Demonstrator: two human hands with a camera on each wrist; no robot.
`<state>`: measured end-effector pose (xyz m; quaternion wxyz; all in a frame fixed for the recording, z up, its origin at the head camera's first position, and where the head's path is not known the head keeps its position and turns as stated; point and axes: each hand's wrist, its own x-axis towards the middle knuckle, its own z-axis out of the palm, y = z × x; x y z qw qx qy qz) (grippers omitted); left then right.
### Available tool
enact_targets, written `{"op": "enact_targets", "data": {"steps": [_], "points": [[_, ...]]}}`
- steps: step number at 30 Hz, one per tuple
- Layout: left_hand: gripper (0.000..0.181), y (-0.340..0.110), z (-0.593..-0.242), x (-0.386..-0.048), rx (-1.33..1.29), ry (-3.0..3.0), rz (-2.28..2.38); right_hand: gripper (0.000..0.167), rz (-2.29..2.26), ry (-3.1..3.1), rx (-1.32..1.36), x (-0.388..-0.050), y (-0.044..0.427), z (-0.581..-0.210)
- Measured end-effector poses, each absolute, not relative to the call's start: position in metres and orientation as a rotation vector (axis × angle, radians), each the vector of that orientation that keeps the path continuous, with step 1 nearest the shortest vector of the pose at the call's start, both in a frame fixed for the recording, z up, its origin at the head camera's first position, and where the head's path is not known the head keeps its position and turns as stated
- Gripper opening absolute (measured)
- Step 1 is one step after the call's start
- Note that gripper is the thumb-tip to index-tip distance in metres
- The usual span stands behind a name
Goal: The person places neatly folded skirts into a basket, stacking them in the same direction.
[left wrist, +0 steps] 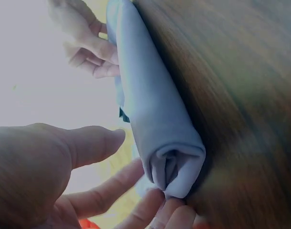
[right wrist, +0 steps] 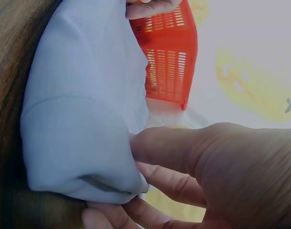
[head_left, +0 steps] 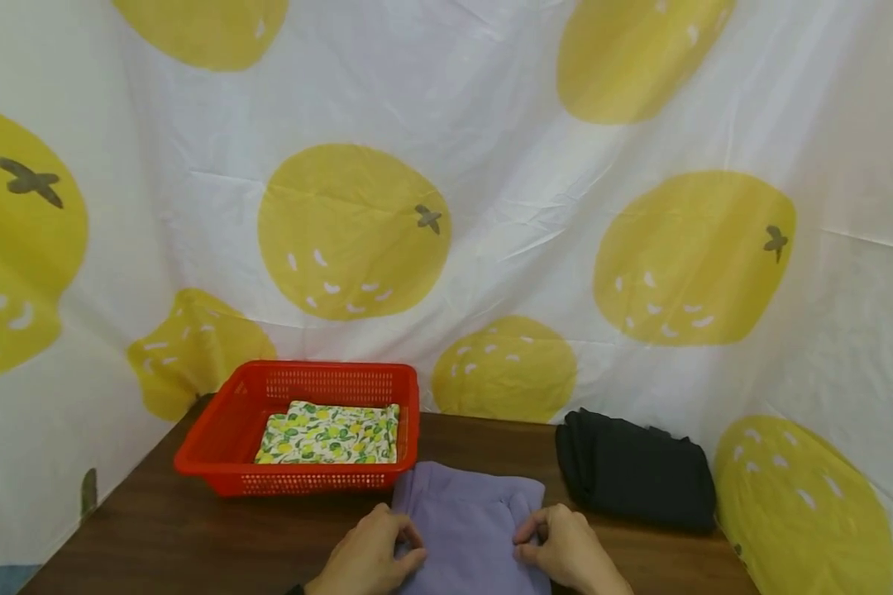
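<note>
A folded purple cloth [head_left: 469, 529] lies on the table at the bottom middle of the head view, several layers thick, with a seam across its far part. My left hand [head_left: 375, 549] is at its left edge. In the left wrist view the fingertips [left wrist: 148, 207] touch the folded end of the cloth, while the thumb stands apart from it. At the right edge, my right hand [head_left: 569, 549] pinches the cloth. The right wrist view has the thumb [right wrist: 160, 148] against the top layer and fingers at the side and under the fold.
Behind the cloth on the left stands a red plastic basket [head_left: 312, 468], with a folded lemon-print cloth [head_left: 331, 434] inside. A folded black cloth [head_left: 640, 471] lies to the right on the brown wooden table [head_left: 193, 537]. A white curtain with yellow fruit [head_left: 506, 165] hangs behind.
</note>
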<state>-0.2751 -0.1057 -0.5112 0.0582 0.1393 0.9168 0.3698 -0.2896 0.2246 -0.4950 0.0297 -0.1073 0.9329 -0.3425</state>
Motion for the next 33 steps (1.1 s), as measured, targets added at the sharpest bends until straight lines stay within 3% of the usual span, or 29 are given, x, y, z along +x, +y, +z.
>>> {"op": "enact_targets", "data": {"steps": [5,11,16,29,33], "points": [[0.028,-0.109,-0.510,-0.280,0.327,2.817,1.166,0.027,-1.123,2.808,-0.270,-0.294,0.229,-0.495],[0.051,-0.111,-0.510,-0.286,0.201,2.777,1.230,0.060,-1.327,2.637,0.021,-0.300,0.230,-0.494],[0.057,-0.111,-0.511,-0.290,0.122,2.672,1.278,0.076,-1.417,2.493,0.136,-0.304,0.232,-0.493],[0.055,-0.108,-0.521,-0.292,0.207,2.457,1.357,0.073,-1.439,2.359,-0.017,-0.305,0.230,-0.502],[0.045,-0.107,-0.527,-0.292,0.306,2.420,1.378,0.070,-1.436,2.317,-0.069,-0.305,0.227,-0.505]]}}
